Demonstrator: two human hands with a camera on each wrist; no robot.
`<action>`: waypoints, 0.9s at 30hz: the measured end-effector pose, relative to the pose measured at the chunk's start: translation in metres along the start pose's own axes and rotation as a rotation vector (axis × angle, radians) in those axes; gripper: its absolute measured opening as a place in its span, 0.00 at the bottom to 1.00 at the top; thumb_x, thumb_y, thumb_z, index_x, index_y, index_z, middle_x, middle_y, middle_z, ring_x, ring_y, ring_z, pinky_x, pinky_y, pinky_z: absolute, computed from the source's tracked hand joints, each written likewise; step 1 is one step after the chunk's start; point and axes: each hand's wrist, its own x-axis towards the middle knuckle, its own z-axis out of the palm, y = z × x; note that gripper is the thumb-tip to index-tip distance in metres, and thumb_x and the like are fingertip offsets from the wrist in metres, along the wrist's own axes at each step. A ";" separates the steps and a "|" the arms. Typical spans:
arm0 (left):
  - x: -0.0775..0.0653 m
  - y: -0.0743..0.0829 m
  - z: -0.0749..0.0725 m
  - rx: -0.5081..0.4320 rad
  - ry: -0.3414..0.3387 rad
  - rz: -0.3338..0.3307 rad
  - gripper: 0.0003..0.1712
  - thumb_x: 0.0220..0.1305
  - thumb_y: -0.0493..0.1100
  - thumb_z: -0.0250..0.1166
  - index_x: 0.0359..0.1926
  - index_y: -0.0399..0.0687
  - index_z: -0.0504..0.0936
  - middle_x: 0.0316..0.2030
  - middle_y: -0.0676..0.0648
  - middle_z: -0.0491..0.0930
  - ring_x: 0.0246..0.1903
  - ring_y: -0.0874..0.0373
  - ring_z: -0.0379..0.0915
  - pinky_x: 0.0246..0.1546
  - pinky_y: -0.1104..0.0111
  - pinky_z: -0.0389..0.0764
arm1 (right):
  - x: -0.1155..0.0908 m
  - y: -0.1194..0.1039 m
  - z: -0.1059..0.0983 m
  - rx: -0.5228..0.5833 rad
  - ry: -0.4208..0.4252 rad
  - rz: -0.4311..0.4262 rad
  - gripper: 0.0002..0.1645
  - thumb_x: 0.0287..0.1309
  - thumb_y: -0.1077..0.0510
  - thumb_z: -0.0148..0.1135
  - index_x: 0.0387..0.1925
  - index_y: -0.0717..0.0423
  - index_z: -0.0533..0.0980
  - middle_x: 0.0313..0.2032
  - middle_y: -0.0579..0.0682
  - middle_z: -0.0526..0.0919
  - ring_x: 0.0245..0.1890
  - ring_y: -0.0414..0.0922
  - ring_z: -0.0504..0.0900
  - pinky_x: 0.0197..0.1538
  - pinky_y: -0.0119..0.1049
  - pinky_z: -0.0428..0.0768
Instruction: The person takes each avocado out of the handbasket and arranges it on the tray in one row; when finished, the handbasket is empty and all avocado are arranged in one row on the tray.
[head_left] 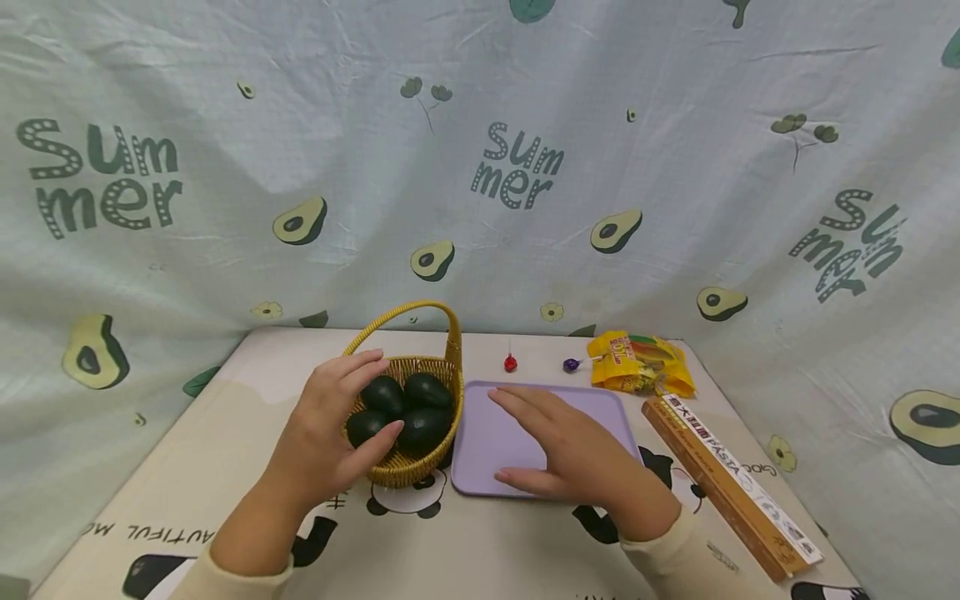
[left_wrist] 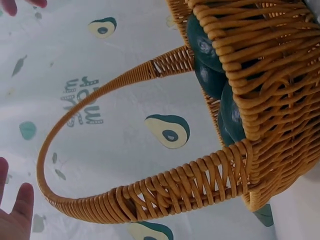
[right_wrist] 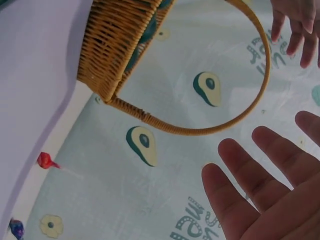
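A yellow-brown wicker basket [head_left: 402,477] with a tall arched handle stands left of centre. Inside it lie several dark green avocados [head_left: 425,430]. My left hand [head_left: 315,437] hovers at the basket's left front side, thumb and fingers spread apart, holding nothing. Over the lilac tray [head_left: 477,450], my right hand [head_left: 573,450] hangs with straight fingers and nothing in it. The right wrist view shows the fingers of my right hand [right_wrist: 275,185] extended, apart from the basket [right_wrist: 112,50]. In the left wrist view the basket handle [left_wrist: 175,187] arches near my fingers.
Behind the tray lie a red lollipop [head_left: 511,363] and a purple lollipop [head_left: 572,365]. At the back right is a yellow snack bag [head_left: 645,364]. A long brown-and-white pasta box [head_left: 727,487] lies along the right side. A printed curtain [head_left: 480,275] closes off the back.
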 end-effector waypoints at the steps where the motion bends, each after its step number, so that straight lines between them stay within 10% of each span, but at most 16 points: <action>1: 0.000 -0.001 -0.001 0.005 0.011 -0.015 0.38 0.72 0.61 0.60 0.65 0.34 0.74 0.62 0.37 0.76 0.63 0.42 0.68 0.76 0.72 0.61 | 0.003 0.000 0.001 0.003 0.003 0.007 0.53 0.62 0.31 0.66 0.79 0.45 0.57 0.73 0.46 0.68 0.71 0.45 0.71 0.69 0.48 0.79; 10: -0.006 -0.011 -0.007 0.027 0.055 -0.153 0.42 0.70 0.64 0.61 0.69 0.34 0.69 0.64 0.36 0.74 0.64 0.42 0.68 0.75 0.76 0.61 | 0.023 0.004 0.012 0.048 0.003 0.034 0.52 0.60 0.36 0.71 0.78 0.48 0.59 0.73 0.47 0.69 0.72 0.47 0.70 0.73 0.49 0.75; 27: -0.014 -0.018 -0.009 0.052 0.018 -0.335 0.44 0.54 0.37 0.73 0.73 0.46 0.68 0.66 0.41 0.73 0.65 0.47 0.67 0.65 0.86 0.62 | 0.054 0.025 0.033 0.185 -0.004 0.143 0.51 0.60 0.42 0.73 0.78 0.46 0.59 0.73 0.46 0.69 0.73 0.43 0.67 0.76 0.47 0.70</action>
